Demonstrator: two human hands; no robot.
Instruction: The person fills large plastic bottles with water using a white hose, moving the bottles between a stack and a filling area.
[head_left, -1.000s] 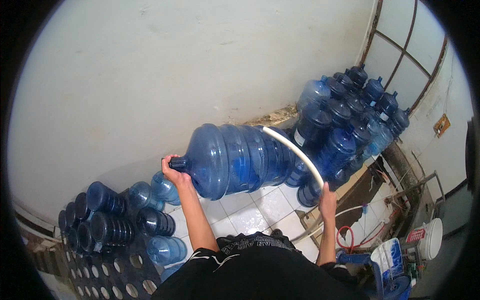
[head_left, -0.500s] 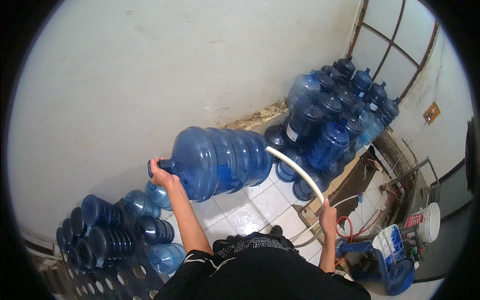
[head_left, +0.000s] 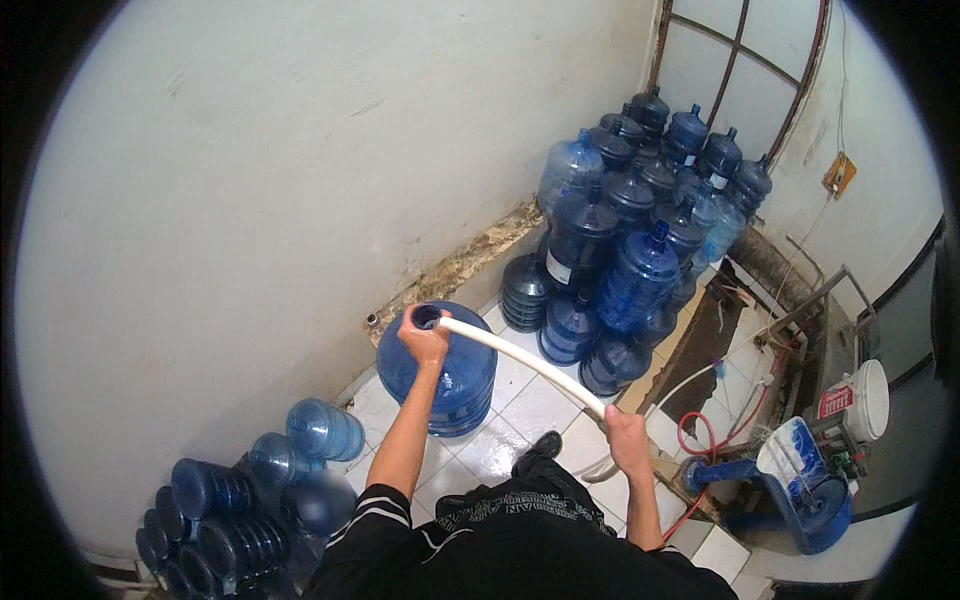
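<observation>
A large blue water jug [head_left: 455, 375] stands upright on the white tiles in front of me, its open mouth facing up. Closed round its neck is my left hand [head_left: 424, 345]. Away to the right, my right hand [head_left: 627, 440] grips a cream-white hose [head_left: 530, 358]. The hose arches leftward from that hand, and its free end is at the jug's mouth beside my left fingers. Whether the tip is inside the mouth or just at its rim, I cannot tell.
Stacked blue jugs [head_left: 630, 200] fill the far right corner. More jugs [head_left: 215, 490] lie on their sides at the lower left. On the right are a white bucket [head_left: 860, 400], a blue tub [head_left: 825, 515], red tubing [head_left: 690, 440] and a metal rail [head_left: 815, 300].
The jug, held sideways in the air before, now stands upright on the floor. My left hand moved right with its neck, and the hose end came left to its mouth.
</observation>
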